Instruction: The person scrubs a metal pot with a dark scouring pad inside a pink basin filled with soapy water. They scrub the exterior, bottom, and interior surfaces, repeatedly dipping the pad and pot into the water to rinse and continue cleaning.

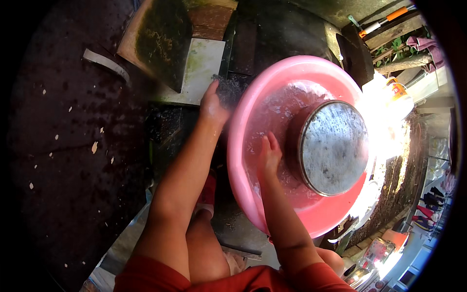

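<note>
A large pink plastic basin (pixel 240 146) with water in it stands before me. In its right part sits a round metal pot (pixel 334 148), its flat, stained grey face turned up. My right hand (pixel 270 153) is over or in the water just left of the pot, its fingers partly hidden; nothing shows in it. Outside the basin's left rim is my left hand (pixel 214 104), beside a dark, mesh-like scrubber (pixel 230 89). The thumb is raised, and the blurred scrubber seems to be held in that hand.
A mossy white board (pixel 202 65) and a stone block (pixel 160 40) lie beyond my left hand. A dark, flecked surface (pixel 73 146) fills the left side. An orange-and-white handled tool (pixel 383 21) rests at the upper right, above a purple cloth (pixel 425 45).
</note>
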